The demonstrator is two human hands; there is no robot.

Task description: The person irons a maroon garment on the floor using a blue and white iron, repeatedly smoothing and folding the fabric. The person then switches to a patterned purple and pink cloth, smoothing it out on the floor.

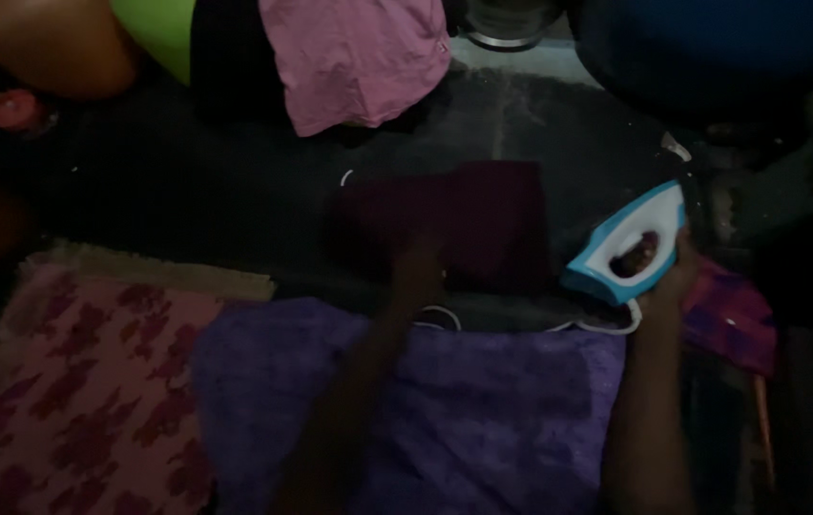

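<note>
Dim head view, looking down at floor [187, 191]. Landmark: purple towel [464, 401] spread at bottom centre.

Right hand [659, 267], just past towel's far right corner, wrapped shut round handle of blue-and-white iron [621, 243]; iron tilted, nose pointing back toward towel, held off the floor as far as can be told. White cord [607, 327] looping from iron along towel's far edge.

Left hand [418, 272], just beyond towel's far edge near centre, resting on dark maroon cloth [464, 219] lying flat on floor; fingers look flattened on the fabric, though too dark to tell if pinching it (no clear grip seen). Left forearm crossing over towel.

Left of towel: pink patterned mat [72, 391], touching or slightly under it. Right of towel: red-pink checked cloth [731, 315], partly behind right forearm. Well beyond towel, at top: pink garment [354, 57] w/ lime-green item [158, 29] beside it, metal pot [507, 24] at top edge, big blue rounded thing [731, 48] at top right. Small red object [13, 108] far upper left.
</note>
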